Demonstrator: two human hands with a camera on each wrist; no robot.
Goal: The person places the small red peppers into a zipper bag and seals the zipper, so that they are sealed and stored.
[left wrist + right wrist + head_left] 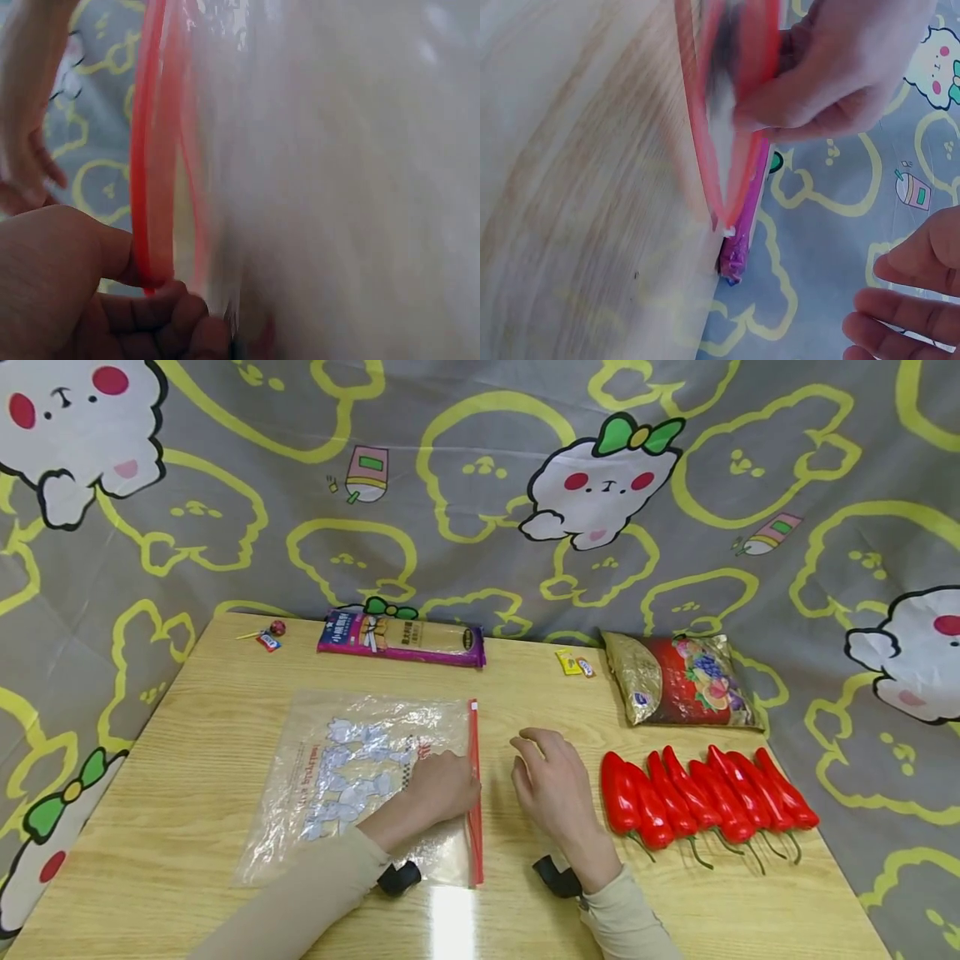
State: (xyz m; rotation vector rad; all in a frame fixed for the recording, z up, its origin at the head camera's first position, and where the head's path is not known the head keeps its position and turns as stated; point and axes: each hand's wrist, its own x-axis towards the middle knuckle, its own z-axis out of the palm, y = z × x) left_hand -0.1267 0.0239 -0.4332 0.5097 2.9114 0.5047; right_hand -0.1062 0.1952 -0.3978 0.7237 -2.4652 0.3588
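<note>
A clear plastic zip bag (337, 777) lies on the table, bearing bluish-white shapes and red lettering; whether the shapes are printed or inside, I cannot tell. Along its right side runs a red zip edge (476, 852). My left hand (441, 787) pinches one side of that edge between thumb and fingers. In the right wrist view the bag's mouth (721, 135) gapes between two red strips. Just right of the bag, my right hand (553, 781) hovers with relaxed, slightly bent fingers, holding nothing. Several red peppers (697, 797) with green stems lie in a row to its right.
At the back lie a purple-edged packet (405, 639) and a gold-and-red bag (682, 681). Small yellow wrapped sweets (573, 663) sit between them. A lollipop (277, 628) and a small wrapped sweet (267, 642) lie back left. Patterned grey cloth (480, 543) hangs behind the table.
</note>
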